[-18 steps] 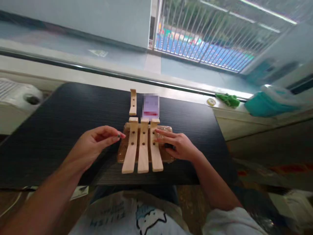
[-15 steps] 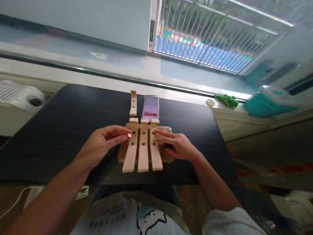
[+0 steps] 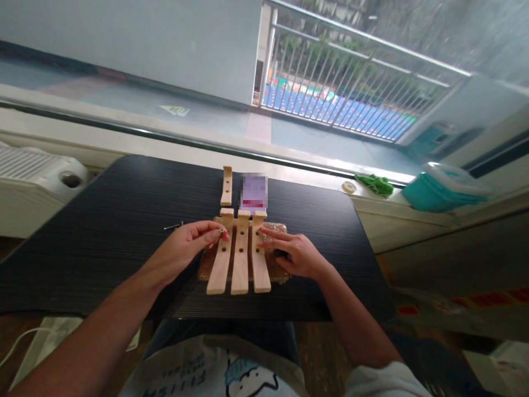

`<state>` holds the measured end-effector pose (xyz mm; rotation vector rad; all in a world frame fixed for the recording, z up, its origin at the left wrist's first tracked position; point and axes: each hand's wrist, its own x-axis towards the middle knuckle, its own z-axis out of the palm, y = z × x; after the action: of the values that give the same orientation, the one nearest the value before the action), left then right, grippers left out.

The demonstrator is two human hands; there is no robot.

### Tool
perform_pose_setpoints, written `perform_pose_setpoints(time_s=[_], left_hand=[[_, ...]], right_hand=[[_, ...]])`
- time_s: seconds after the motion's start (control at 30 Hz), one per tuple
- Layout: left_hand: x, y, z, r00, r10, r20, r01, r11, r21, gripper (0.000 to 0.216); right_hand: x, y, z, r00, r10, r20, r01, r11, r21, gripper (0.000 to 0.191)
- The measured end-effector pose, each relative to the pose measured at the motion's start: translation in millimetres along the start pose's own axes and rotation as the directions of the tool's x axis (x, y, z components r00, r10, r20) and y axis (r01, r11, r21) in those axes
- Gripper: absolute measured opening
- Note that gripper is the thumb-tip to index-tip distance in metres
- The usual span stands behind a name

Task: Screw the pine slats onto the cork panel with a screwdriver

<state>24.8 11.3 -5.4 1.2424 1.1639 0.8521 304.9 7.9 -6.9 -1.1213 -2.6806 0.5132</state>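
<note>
My left hand is closed in a pinch, with a small round metal fastener between thumb and forefinger. It sits over the upper hole of the left wooden piece; the fingers hide that hole. Beside it lie the middle wooden piece and the right wooden piece, each hooked at the far end and with two holes. My right hand is open, its extended fingertips touching the right piece near its holes. All three pieces rest across a brown, film-wrapped block.
A shorter hooked wooden piece and a blurred purple packet lie farther back on the black table. A thin metal screw lies left of my left hand. Tape, green cloth and a teal box line the sill.
My left hand has moved slightly right with the fastener, from beside the left wooden piece to over its upper hole. The screw on the table now shows. My right hand stays in place.
</note>
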Motion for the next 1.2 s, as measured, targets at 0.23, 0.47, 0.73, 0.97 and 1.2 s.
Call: perform_pose_setpoints(time_s=[0.23,0.47,0.73,0.97,1.2], left_hand=[[4.1,2.6,6.3,0.995,0.097,0.012,-0.098,0.994,0.041,0.027],[8.6,7.8,12.7,0.973,0.227,0.039,-0.224,0.886,0.407,0.028],[16.5,16.8,24.3,0.942,0.265,0.206,-0.334,0.799,0.5,0.022],[24.0,21.0,32.5,0.927,0.252,0.277,-0.358,0.814,0.458,0.024],[30.7,19.9,36.9,0.911,0.296,0.288,-0.403,0.792,0.458,0.019]], right_hand=[[0.1,-0.8,1.5,1.0,0.006,-0.016,-0.006,1.0,-0.011,0.055],[0.3,-0.1,1.2,1.0,0.009,-0.012,-0.009,1.0,-0.009,0.057],[-1.0,-2.3,-0.3,1.0,0.006,-0.008,-0.006,1.0,-0.022,0.055],[-1.4,-1.6,0.1,1.0,0.003,-0.001,-0.003,1.0,-0.005,0.054],[-1.4,-0.4,1.1,1.0,0.004,-0.019,-0.005,1.0,-0.028,0.058]])
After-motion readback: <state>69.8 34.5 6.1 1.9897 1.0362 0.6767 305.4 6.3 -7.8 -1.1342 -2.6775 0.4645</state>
